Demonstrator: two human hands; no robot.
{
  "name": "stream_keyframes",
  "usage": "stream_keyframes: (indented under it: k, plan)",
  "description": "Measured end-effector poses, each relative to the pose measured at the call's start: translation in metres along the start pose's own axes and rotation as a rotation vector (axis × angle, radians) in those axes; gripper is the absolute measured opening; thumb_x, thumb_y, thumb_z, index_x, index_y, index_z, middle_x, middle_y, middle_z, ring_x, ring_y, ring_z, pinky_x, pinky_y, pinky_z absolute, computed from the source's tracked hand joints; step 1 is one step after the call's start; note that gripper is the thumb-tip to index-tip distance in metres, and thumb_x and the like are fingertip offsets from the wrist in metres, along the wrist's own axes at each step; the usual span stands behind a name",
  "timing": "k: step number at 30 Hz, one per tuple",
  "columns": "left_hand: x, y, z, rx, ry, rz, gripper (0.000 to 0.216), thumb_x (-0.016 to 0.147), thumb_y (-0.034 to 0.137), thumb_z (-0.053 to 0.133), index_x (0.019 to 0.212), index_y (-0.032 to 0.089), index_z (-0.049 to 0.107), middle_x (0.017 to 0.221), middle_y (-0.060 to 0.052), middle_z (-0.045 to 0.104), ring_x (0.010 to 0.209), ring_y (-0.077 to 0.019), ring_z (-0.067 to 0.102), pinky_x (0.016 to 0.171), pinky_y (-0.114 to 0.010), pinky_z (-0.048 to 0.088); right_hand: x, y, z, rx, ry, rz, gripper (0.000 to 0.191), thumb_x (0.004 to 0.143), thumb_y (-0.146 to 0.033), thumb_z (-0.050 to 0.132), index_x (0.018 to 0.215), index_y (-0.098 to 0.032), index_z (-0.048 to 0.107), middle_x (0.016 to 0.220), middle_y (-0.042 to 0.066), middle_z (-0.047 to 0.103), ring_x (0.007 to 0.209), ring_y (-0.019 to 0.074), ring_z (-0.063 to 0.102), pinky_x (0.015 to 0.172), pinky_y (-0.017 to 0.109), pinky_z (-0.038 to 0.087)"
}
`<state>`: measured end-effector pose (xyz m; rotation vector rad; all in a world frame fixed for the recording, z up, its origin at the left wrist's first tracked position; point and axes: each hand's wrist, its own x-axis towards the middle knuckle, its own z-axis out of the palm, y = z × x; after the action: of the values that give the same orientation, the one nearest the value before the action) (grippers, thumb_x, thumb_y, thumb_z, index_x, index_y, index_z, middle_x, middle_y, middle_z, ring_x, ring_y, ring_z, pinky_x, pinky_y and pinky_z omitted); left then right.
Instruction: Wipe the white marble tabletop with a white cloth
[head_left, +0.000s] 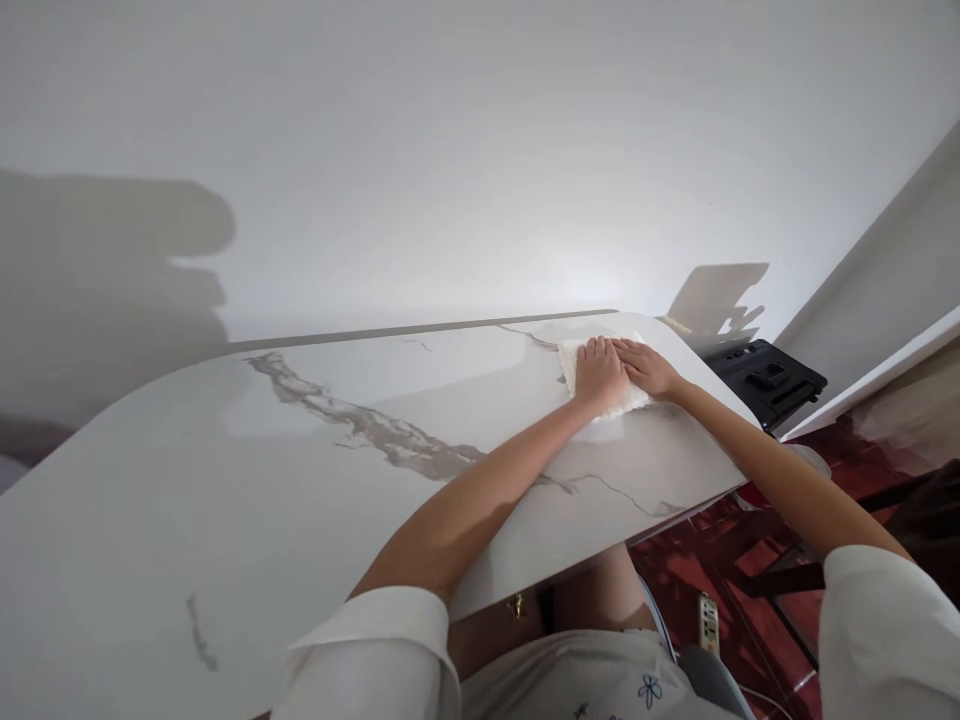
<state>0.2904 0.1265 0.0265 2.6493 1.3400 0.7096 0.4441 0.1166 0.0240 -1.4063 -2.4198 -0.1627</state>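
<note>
A white cloth lies flat on the far right part of a white marble-patterned table. Pressed down on it is my left hand, its fingers stretched forward and flat. My right hand rests on the cloth's right part, fingers extended to the left so that their tips meet the left hand. The hands hide much of the cloth; its edges show at the left and at the front.
A white wall runs behind the table. Beyond the right end stands a black case. On the red floor, a power strip lies below the table's front edge. Dark wooden furniture is at lower right.
</note>
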Motion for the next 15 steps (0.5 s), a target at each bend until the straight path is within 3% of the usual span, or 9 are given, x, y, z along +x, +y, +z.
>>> stream_keyframes:
  k: [7, 15]
  plan:
    - [0.053, -0.042, 0.006, 0.008, 0.003, -0.023, 0.051, 0.092, 0.018, 0.027, 0.139, 0.001, 0.038, 0.146, -0.017, 0.040, 0.137, -0.0255, 0.032, 0.114, -0.039, 0.022, 0.062, 0.029, 0.016, -0.006, -0.032, 0.055, 0.053, 0.094, -0.024, 0.028, 0.145, -0.021, 0.039, 0.149, 0.001, 0.039, 0.136, 0.0236, 0.035, 0.112, 0.048, 0.029]
    - [0.094, -0.053, 0.019, 0.032, 0.055, -0.041, 0.049, 0.092, 0.018, 0.028, 0.136, 0.003, 0.042, 0.143, -0.017, 0.044, 0.135, -0.0273, 0.034, 0.112, -0.041, 0.025, 0.095, 0.070, 0.026, 0.032, -0.036, 0.038, 0.052, 0.094, -0.024, 0.030, 0.145, -0.025, 0.039, 0.149, -0.004, 0.038, 0.137, 0.0213, 0.034, 0.115, 0.045, 0.025]
